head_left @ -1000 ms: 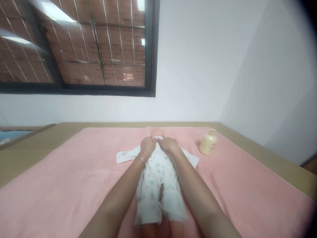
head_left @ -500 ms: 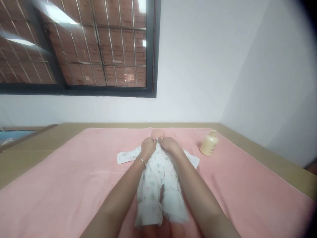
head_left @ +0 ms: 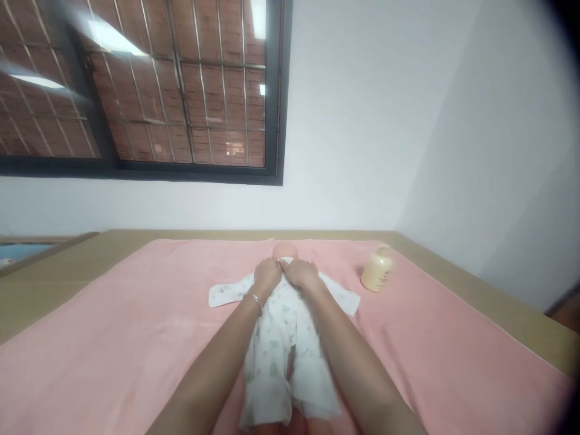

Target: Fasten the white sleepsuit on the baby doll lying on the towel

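A baby doll (head_left: pixel 285 249) lies on a pink cloth, its round head at the far end and its legs at the near edge of the view. It wears a white baby romper (head_left: pixel 274 353) with a small print, the sleeves spread to both sides. My left hand (head_left: pixel 267 275) pinches the romper near the neck. Right beside it, my right hand (head_left: pixel 301 273) is closed on the romper's neck area too, thumb toward the left hand. The fingertips nearly meet, and what exactly lies between them is partly hidden.
A pale yellow bottle (head_left: pixel 377 270) stands on the pink cloth (head_left: pixel 136 320) to the right of the doll. The cloth covers a tan surface (head_left: pixel 54 272) that reaches a white wall. A barred window (head_left: pixel 181 90) is at upper left.
Both hands have drawn closer together at the romper's neck, the right one shifting left. The view has tilted slightly up; doll and bottle keep their places.
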`<state>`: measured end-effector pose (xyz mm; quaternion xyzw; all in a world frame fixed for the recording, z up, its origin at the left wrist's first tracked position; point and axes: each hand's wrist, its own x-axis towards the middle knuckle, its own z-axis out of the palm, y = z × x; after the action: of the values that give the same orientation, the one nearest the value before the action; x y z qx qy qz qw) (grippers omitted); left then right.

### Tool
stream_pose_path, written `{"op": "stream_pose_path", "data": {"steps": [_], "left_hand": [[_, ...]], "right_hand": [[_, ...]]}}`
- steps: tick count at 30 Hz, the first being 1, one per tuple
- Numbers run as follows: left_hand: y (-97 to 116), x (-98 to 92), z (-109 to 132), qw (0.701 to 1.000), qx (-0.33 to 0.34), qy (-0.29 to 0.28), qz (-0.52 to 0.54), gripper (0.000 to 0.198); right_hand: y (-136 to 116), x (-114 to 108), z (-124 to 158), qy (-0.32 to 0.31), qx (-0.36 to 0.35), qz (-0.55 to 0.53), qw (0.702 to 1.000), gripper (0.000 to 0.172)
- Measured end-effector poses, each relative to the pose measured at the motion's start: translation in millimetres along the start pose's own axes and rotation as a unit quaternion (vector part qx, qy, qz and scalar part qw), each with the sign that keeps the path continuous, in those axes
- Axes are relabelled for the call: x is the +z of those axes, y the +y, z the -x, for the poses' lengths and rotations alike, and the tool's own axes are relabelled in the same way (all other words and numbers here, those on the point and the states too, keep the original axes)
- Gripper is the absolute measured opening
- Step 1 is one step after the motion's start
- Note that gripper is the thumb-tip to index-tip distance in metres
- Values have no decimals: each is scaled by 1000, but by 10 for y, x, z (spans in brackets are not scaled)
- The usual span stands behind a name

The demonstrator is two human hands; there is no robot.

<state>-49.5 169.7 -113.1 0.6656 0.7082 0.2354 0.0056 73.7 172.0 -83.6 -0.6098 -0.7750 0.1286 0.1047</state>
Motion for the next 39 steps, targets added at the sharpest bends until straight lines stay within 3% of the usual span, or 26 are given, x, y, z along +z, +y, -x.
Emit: {"op": "stream_pose_path", "data": {"steps": [4, 10, 18, 24, 33, 39], "left_hand": [[-35, 24, -23, 1000, 19, -6, 11, 34], [-15, 17, 0, 999, 16, 29, -6, 41], [-14, -21, -39, 999, 13, -20, -24, 29], [67, -75, -1, 996, 38, 34, -71, 38], [55, -111, -33, 997, 25, -31, -59, 26], [59, -78, -18, 998, 25, -12, -56, 37]], "right_hand": [[-77, 14, 39, 12, -5, -4, 1000, 77], [92, 42, -99, -17, 59, -35, 997, 80], [-73, 27, -2, 22, 10, -18, 1000, 79], [28, 51, -94, 7, 82, -57, 995, 68], [-222, 8, 106, 54, 11, -57, 997, 78], [11, 53, -78, 24, 85, -63, 994, 73]]}}
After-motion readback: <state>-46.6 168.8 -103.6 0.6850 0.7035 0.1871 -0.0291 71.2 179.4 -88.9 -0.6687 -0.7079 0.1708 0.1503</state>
